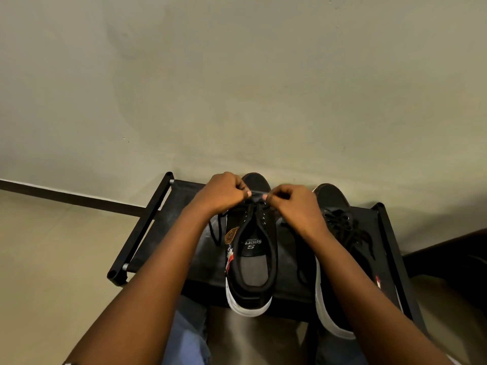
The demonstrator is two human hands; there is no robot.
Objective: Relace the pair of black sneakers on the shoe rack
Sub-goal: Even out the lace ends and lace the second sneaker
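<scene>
Sneaker lace [257, 193] between both pinching grips

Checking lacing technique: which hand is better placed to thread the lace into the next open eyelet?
Probably the right hand: its side's open eyelets sit just below it. The left hand also pinches the lace on the left sneaker.
</scene>
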